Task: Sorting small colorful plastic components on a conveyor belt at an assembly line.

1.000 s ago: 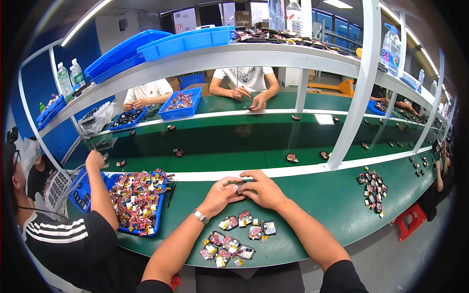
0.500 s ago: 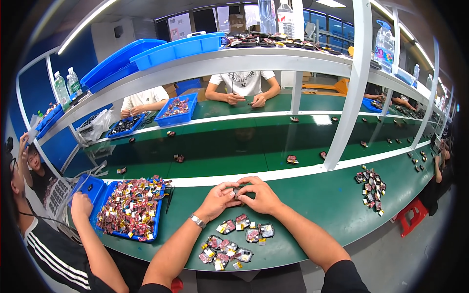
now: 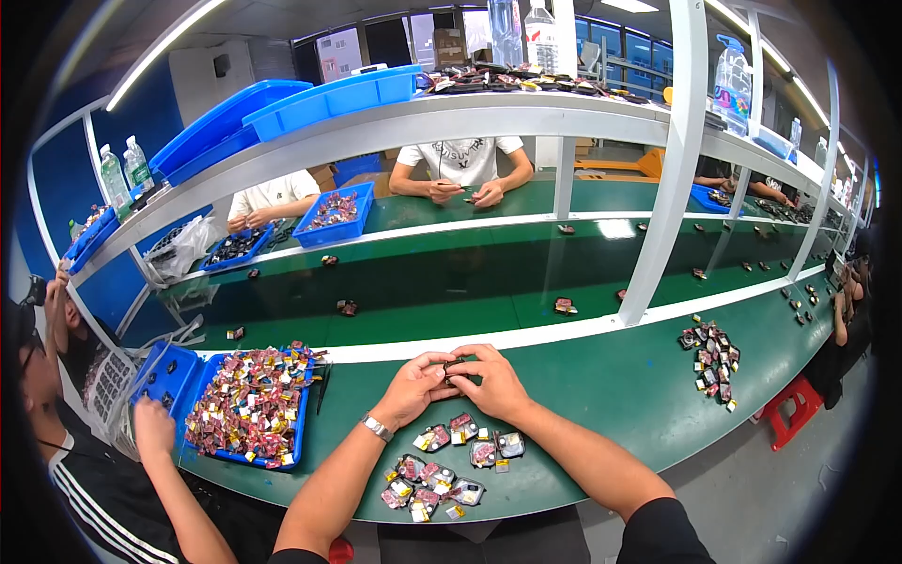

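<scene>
Small dark part [image 3: 452,368], its shape mostly hidden in the grip, is pinched between the left hand [image 3: 412,387] and right hand [image 3: 495,385], near the far edge of the smooth green worktop [image 3: 583,404]. Rounded, black-shelled, yellow-tabbed modules [image 3: 438,474] lie loose toward the near edge; overlapping pieces [image 3: 246,406] in the blue plastic tray [image 3: 302,430] blur together.
</scene>
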Available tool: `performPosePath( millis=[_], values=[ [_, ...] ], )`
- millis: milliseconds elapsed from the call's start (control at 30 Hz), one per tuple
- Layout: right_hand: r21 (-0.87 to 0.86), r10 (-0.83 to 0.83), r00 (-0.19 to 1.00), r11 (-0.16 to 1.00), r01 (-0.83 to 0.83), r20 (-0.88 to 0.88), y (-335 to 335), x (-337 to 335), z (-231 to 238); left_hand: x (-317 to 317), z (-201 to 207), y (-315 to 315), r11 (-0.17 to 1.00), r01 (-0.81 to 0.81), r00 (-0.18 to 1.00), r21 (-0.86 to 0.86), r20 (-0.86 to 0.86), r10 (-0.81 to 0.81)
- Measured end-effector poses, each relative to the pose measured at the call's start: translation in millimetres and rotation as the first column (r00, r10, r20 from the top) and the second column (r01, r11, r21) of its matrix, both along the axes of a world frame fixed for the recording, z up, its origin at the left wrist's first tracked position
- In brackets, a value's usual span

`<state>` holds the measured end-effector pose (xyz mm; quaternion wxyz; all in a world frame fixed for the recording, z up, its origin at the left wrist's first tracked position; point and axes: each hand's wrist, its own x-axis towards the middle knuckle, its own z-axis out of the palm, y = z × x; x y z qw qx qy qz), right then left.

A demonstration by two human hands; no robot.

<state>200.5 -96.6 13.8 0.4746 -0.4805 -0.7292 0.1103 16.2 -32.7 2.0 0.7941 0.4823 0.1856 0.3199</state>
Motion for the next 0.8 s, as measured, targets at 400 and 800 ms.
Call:
performPosePath(
  millis=[400,800],
  values=[
    [0.078,-0.024,0.999,0.997,0.028,-0.041,-4,-11,5,-2,-4,3,0.999,-0.031,0.998,0.029,0.058,0.030],
    [0.089,-0.056,0.996,0.994,0.062,-0.072,-3,-13,2,0,-4,-1,0.999,-0.041,0.992,0.023,0.124,0.037]
  ],
)
